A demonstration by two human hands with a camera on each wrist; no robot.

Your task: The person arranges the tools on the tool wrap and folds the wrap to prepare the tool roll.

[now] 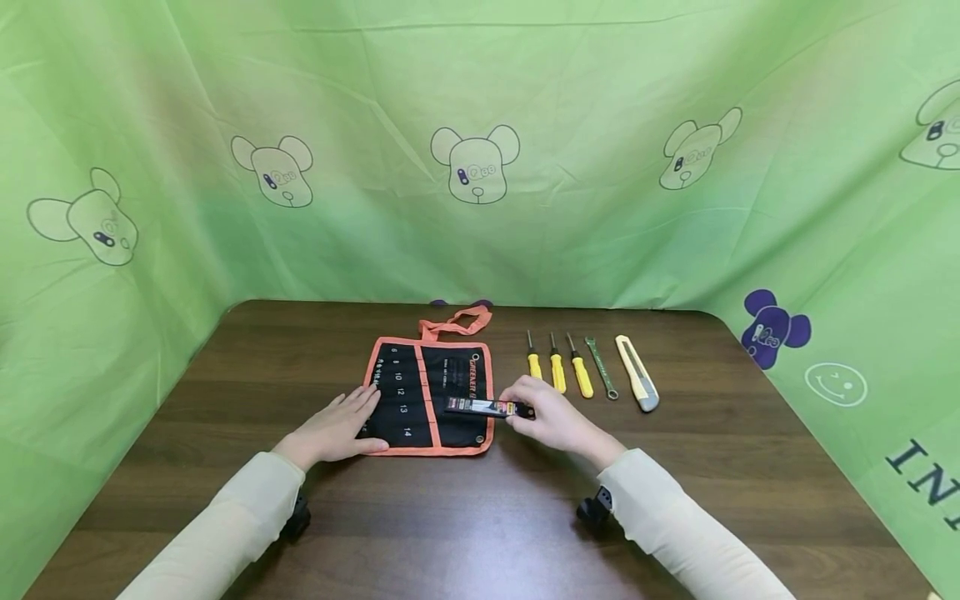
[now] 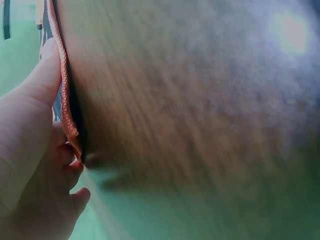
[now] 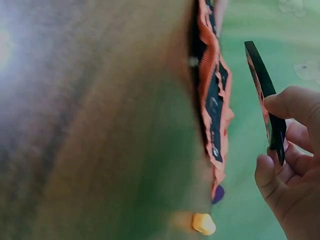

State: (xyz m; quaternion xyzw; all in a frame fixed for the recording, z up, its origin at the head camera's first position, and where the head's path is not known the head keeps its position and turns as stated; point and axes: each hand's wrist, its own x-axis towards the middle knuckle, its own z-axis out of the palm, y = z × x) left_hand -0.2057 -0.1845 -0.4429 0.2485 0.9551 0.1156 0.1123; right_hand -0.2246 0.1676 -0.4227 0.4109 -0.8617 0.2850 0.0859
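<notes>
A black tool pouch with orange edging and numbered pockets lies flat on the table. My left hand rests on its left side, fingers spread; in the left wrist view the thumb of my left hand lies along the orange edge. Over the pouch's right part, my right hand pinches one end of a slim black case with a printed label. The right wrist view shows the case between thumb and fingers of my right hand, held apart from the pouch.
Right of the pouch, several yellow-handled screwdrivers, a green wrench and a white utility knife lie in a row. The pouch's orange strap extends toward the table's back edge. A green printed curtain hangs behind.
</notes>
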